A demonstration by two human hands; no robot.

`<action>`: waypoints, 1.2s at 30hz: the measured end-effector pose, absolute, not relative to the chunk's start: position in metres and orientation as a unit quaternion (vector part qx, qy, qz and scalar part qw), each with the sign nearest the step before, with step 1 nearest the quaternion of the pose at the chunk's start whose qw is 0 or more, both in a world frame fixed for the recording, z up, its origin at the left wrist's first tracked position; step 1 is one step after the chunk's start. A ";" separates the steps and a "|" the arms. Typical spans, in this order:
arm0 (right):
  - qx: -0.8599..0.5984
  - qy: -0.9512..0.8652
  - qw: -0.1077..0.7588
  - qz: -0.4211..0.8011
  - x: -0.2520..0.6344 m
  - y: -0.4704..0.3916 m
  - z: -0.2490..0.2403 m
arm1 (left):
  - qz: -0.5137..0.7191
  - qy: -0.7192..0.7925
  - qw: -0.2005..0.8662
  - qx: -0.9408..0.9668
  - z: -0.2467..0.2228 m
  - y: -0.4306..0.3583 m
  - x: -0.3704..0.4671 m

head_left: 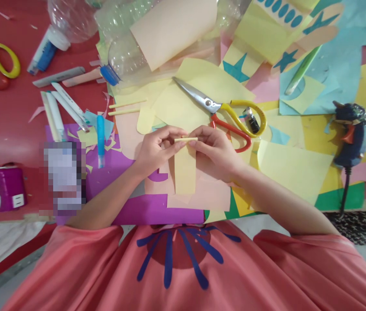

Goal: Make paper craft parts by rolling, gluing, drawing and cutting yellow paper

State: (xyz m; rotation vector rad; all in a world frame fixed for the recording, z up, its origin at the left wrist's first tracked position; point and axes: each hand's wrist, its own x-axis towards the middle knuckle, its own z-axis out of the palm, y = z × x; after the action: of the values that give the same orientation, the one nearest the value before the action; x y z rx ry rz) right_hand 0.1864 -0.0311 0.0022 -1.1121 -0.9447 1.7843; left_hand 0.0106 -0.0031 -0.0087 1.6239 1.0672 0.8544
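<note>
A pale yellow paper strip [185, 172] hangs toward me between my two hands, its top edge rolled or folded into a narrow band. My left hand [158, 149] pinches the left end of that band between thumb and fingers. At the band's right end, my right hand [217, 151] grips the same way. Just beyond the right hand lie scissors [208, 103] with yellow and red handles, blades pointing away to the left. Two thin yellow paper rolls [127, 103] and a rounded yellow paper piece [146, 120] rest beyond my left hand.
Clear plastic bottles [127, 60] lie at the back. Markers [69, 106], a blue glue-like tube [100, 140], a blurred phone [64, 177] and a purple socket box [3, 188] are on the left. A dark blue corded tool [349, 134] lies right. Coloured paper sheets [296, 164] spread around.
</note>
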 end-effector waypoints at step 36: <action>-0.516 -0.571 0.423 0.478 0.190 -0.034 0.006 | 0.379 0.428 0.268 0.775 -0.001 -0.002 0.006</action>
State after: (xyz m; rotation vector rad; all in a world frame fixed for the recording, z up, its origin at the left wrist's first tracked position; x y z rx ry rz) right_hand 0.1899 -0.0341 0.0063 -1.2913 -1.4299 1.1976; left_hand 0.0062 -0.0025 -0.0005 2.0912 1.1545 1.0222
